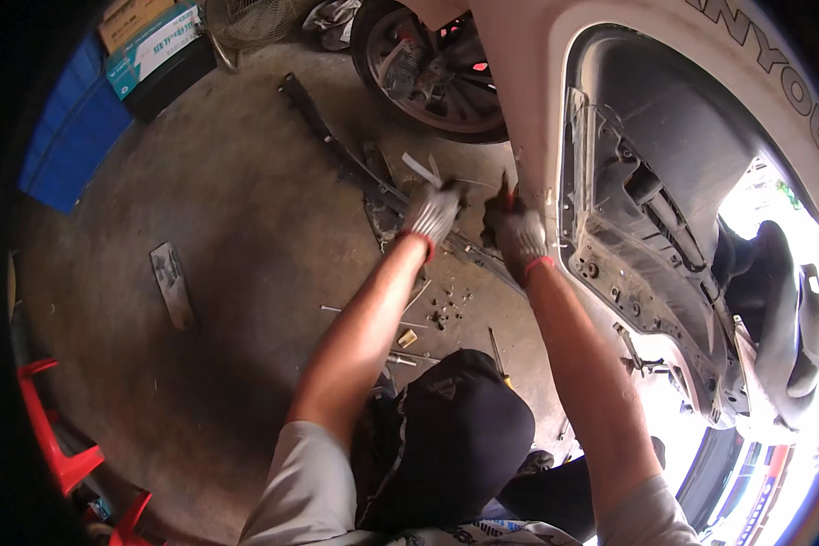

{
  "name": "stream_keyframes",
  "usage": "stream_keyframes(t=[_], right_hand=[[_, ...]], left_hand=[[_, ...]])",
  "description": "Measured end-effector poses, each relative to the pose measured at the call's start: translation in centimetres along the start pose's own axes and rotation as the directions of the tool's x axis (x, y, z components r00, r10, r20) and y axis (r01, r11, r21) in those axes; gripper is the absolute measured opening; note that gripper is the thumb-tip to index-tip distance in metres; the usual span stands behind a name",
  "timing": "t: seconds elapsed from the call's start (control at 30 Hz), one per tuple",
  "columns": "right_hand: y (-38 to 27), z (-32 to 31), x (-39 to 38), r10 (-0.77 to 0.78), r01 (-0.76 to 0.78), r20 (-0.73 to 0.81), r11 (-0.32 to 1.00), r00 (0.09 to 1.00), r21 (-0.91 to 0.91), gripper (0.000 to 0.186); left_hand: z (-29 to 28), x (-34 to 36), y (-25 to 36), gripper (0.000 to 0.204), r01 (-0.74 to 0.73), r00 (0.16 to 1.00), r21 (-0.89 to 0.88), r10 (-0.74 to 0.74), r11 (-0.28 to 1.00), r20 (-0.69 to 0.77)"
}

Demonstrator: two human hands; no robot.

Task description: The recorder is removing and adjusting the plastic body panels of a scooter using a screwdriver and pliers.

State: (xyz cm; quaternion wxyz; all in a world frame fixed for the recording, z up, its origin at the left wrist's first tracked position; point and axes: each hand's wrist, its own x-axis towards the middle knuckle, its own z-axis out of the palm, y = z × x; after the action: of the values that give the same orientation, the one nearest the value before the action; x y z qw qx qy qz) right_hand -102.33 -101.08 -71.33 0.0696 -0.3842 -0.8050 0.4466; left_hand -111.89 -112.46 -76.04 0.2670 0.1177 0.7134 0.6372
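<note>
My left hand (432, 214), in a grey knitted glove with a red cuff, is closed on a white strip (419, 166), and a thin wire runs near its fingers. My right hand (519, 227), also gloved, grips a red-handled tool (512, 198), probably pliers, close to the edge of a light-coloured scooter body panel (541, 109). Below both hands, a long dark trim piece (332, 146) lies on the concrete floor among small fasteners (450, 305), rods and a screwdriver (498, 359).
A wheel (428, 82) stands above my hands. The scooter's black inner housing (637, 237) fills the right side. Blue bins (77, 127), boxes (150, 55) and a fan (246, 18) are at upper left. A metal plate (171, 282) and red stools (55, 428) sit leftward.
</note>
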Motion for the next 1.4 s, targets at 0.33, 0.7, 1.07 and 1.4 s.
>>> stream_keyframes(t=[0.33, 0.7, 1.07, 1.4], right_hand=[[10.7, 1.4, -3.7, 0.401, -0.430, 0.167, 0.876, 0.901, 0.218, 0.031], [10.6, 2.5, 2.8, 0.362, -0.362, 0.082, 0.831, 0.928, 0.423, 0.017], [7.5, 1.3, 4.7, 0.452, -0.513, 0.243, 0.735, 0.858, 0.444, 0.022], [5.5, 0.4, 4.5, 0.581, -0.602, 0.224, 0.611, 0.782, 0.514, 0.028]], left_hand=[[-4.3, -10.2, -20.9, 0.083, -0.117, 0.922, 0.925, -0.308, 0.363, 0.237], [-0.9, -3.2, -10.8, 0.032, -0.366, 0.783, 0.410, 0.515, 0.835, -0.349], [8.2, 8.0, -4.3, 0.029, -0.539, 0.805, 0.406, 0.594, 0.738, -0.011], [9.5, 12.7, -7.0, 0.023, -0.025, 0.784, -0.018, 0.031, 1.000, 0.620]])
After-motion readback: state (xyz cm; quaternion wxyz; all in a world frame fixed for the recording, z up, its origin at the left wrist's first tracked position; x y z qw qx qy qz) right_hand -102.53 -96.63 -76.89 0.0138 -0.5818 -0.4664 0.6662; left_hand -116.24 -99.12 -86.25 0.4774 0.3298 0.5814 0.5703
